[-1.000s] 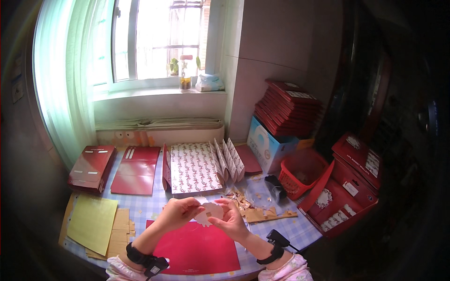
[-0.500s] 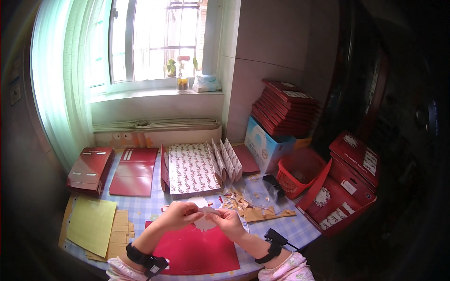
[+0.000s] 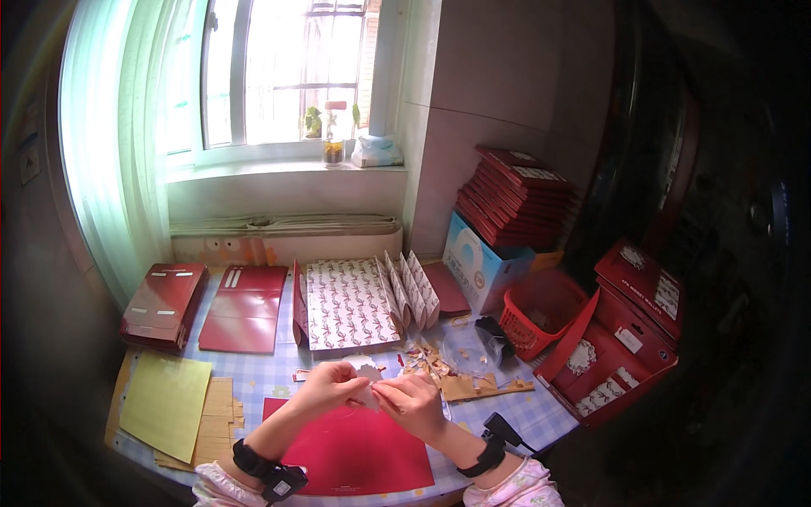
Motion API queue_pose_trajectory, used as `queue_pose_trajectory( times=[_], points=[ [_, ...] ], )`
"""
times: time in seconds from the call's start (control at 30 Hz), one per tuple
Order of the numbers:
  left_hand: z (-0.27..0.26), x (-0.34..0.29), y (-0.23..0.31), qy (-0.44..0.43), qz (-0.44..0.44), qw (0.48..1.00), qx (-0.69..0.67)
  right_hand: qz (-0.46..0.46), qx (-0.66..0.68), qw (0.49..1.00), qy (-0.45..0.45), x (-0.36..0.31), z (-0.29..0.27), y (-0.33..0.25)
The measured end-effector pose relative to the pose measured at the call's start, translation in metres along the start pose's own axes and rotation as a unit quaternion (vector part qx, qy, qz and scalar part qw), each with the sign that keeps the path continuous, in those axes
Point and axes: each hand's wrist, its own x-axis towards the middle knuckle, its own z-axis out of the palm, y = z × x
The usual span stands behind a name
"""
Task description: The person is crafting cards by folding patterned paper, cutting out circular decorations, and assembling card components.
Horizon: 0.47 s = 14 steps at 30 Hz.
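Note:
Fingertips together, my left hand [image 3: 331, 386] and my right hand [image 3: 411, 403] pinch a small white paper cutout [image 3: 368, 399] above the table. Fingers hide most of it. Just beyond them lies another white piece with a scalloped edge [image 3: 365, 362], partly covered by my hands. Under my wrists a flat red card sheet [image 3: 355, 456] rests on the blue checked cloth.
Patterned folded paper wallets [image 3: 355, 304] stand at the back centre, with red folders [image 3: 242, 310] to their left. Yellow sheets [image 3: 165, 406] lie at the near left. Paper scraps [image 3: 431, 363], a red basket [image 3: 532, 325] and an open red box [image 3: 604, 359] are on the right.
My right hand has turned inward and its fingers have closed over the cutout, which shows less now. The view has shifted slightly.

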Motion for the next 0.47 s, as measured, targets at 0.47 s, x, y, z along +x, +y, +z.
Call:
queue_pose_trajectory(
  times=[0.47],
  points=[
    [-0.0001,0.0016,-0.0023,-0.007,-0.025,0.999,-0.021,-0.037,-0.023,0.999,-0.028,-0.0009,-0.004,0.0048]
  ],
)
